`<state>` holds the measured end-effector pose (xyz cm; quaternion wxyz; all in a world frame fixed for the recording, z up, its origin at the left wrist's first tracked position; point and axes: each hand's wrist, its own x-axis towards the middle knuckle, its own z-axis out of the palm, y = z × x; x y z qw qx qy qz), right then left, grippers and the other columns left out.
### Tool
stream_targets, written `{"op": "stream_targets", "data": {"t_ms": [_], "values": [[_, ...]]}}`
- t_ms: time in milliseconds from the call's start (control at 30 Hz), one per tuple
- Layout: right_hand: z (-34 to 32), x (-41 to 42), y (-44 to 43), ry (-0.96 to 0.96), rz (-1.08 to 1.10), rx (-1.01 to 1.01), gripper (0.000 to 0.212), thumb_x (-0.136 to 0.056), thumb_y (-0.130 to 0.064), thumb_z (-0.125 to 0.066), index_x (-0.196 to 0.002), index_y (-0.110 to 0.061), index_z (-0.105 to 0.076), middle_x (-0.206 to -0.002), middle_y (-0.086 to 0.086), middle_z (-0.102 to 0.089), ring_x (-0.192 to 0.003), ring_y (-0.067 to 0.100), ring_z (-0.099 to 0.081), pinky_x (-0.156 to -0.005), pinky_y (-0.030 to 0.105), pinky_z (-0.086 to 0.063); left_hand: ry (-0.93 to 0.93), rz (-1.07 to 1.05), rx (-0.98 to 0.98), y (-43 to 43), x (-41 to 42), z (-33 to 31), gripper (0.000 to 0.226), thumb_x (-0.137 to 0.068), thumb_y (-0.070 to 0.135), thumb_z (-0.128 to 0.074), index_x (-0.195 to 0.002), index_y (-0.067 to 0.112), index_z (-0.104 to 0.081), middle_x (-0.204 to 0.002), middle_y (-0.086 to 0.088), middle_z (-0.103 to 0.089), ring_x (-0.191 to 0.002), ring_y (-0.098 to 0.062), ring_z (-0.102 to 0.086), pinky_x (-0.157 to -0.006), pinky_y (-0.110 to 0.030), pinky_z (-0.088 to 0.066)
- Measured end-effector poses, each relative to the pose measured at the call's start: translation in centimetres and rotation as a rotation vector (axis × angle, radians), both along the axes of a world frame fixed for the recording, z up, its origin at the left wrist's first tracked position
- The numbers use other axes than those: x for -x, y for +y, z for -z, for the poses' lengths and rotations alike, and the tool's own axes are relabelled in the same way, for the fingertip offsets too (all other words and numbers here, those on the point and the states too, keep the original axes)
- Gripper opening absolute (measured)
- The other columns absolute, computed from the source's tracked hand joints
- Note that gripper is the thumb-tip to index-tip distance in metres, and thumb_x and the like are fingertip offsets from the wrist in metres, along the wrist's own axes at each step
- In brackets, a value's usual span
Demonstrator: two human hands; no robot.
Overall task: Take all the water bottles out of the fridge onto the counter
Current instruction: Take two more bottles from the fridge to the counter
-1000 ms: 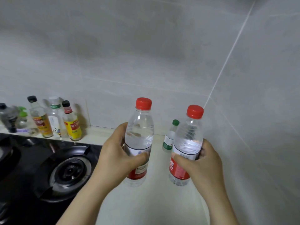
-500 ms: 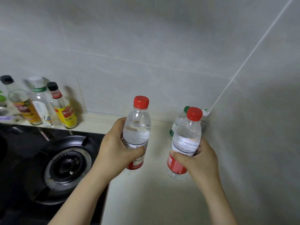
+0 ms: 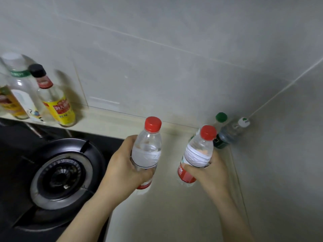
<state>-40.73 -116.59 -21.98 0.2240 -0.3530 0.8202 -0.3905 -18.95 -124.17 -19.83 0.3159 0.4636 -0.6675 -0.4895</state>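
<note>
My left hand [image 3: 122, 170] grips a clear water bottle [image 3: 147, 151] with a red cap and red label, upright over the cream counter [image 3: 166, 215]. My right hand [image 3: 208, 173] grips a second red-capped water bottle [image 3: 197, 154], tilted a little to the right. Behind it, in the wall corner, stand a green-capped bottle [image 3: 220, 119] and a white-capped bottle [image 3: 234, 130]; both are partly hidden by the bottle in my right hand. The fridge is out of view.
A black gas hob with a round burner [image 3: 59, 177] lies left of the counter strip. Condiment bottles, one with a yellow label [image 3: 56, 103], line the back ledge at the left. Grey tiled walls close in behind and at the right.
Both hands have carried their bottles lower and further toward the corner. The view has tipped down and right, and a white-capped bottle has come into sight in the corner.
</note>
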Motion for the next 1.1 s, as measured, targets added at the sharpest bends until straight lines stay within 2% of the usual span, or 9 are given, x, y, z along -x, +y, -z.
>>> {"op": "stream_targets", "data": {"t_ms": [267, 533, 667, 1100], "values": [[3.2, 1.8, -4.3, 0.036, 0.056, 0.001, 0.053, -0.057, -0.029, -0.088, -0.103, -0.027, -0.061, -0.094, -0.012, -0.07, -0.088, 0.008, -0.066, -0.078, 0.032, -0.053, -0.056, -0.035, -0.06, -1.3, 0.0, 2.9, 0.056, -0.062, 0.017, -0.087, -0.102, 0.036, -0.053, -0.094, 0.022, -0.064, -0.084, 0.0, -0.063, -0.067, -0.012, -0.051], [4.1, 3.3, -8.3, 0.114, 0.08, -0.053, 0.053, -0.062, -0.032, -0.086, -0.104, -0.024, -0.054, -0.089, -0.01, -0.062, -0.083, 0.017, -0.06, -0.071, 0.028, -0.045, -0.076, -0.044, -0.085, -2.2, 0.5, 4.4, 0.053, -0.064, 0.016, -0.086, -0.099, 0.038, -0.052, -0.095, 0.023, -0.064, -0.085, 0.0, -0.064, -0.069, -0.012, -0.051], [5.1, 3.9, -9.8, 0.15, 0.089, -0.068, 0.054, -0.061, -0.034, -0.086, -0.106, -0.02, -0.059, -0.09, -0.007, -0.064, -0.084, 0.018, -0.061, -0.071, 0.027, -0.043, -0.078, -0.042, -0.097, -2.4, 0.7, 4.8, 0.053, -0.064, 0.017, -0.086, -0.098, 0.039, -0.052, -0.093, 0.024, -0.064, -0.084, 0.001, -0.063, -0.067, -0.009, -0.049], [6.2, 4.3, -11.7, 0.126, 0.132, 0.01, 0.051, -0.065, -0.023, -0.087, -0.104, -0.018, -0.053, -0.086, -0.008, -0.054, -0.08, 0.014, -0.05, -0.073, 0.021, -0.035, -0.104, -0.041, -0.087, -2.7, 0.7, 5.6, 0.055, -0.063, 0.02, -0.087, -0.101, 0.038, -0.051, -0.094, 0.023, -0.065, -0.086, 0.0, -0.064, -0.071, -0.013, -0.051]]}}
